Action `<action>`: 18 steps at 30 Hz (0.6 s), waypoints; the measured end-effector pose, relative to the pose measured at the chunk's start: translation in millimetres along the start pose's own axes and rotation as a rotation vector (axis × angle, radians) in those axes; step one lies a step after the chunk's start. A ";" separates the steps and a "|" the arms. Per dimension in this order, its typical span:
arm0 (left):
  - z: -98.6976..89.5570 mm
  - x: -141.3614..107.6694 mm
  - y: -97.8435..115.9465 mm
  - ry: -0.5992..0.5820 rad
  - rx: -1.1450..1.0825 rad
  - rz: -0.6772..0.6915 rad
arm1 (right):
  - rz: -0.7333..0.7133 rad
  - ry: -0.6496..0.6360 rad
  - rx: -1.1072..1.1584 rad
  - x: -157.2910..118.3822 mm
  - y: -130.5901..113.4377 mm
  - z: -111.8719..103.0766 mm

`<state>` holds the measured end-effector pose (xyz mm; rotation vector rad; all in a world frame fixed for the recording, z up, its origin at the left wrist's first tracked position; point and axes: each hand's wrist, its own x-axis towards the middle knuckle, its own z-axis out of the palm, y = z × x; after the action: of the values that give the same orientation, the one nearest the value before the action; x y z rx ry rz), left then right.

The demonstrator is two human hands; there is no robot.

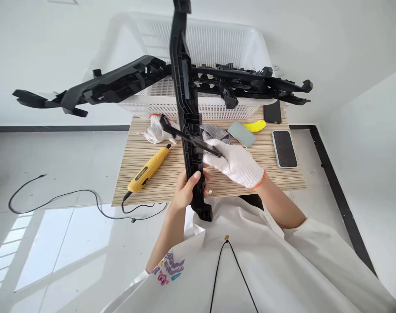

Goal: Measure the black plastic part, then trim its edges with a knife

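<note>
My left hand [186,190], bare, is closed around the lower end of a long black moulded plastic part [189,98]. The part stands nearly upright in view, reaching from my lap past the top edge. My right hand [233,161], in a white knitted glove with an orange cuff, is closed on a slim black bar [176,130] with a blocky far end. This bar slants across the front of the plastic part; whether the two touch I cannot tell. Its exact kind is unclear.
Behind, a white plastic basket [224,39] carries more black plastic parts [119,82] across its rim. On the wooden table [162,187] lie a yellow corded tool [149,169], a white glove [157,130], grey cloth [214,132], a grey-green card [242,134], a yellow curved item [255,126] and a phone [284,149].
</note>
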<state>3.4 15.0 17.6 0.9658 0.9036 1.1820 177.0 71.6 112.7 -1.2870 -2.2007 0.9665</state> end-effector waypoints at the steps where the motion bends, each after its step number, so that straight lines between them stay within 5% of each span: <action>1: 0.7 -1.0 -0.2 -0.002 -0.008 0.000 | -0.011 0.005 -0.043 -3.4 2.0 -4.4; 8: -0.9 -2.7 -2.0 -0.053 0.008 -0.004 | -0.037 -0.044 -0.143 -20.0 1.3 -28.7; 18: -4.8 -3.5 -3.8 -0.070 0.067 0.028 | -0.041 0.115 -0.549 -20.4 -5.9 -30.2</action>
<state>-0.4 11.6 12.7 1.0711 0.8811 1.1409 203.1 62.6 137.3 -1.4664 -2.4783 0.2583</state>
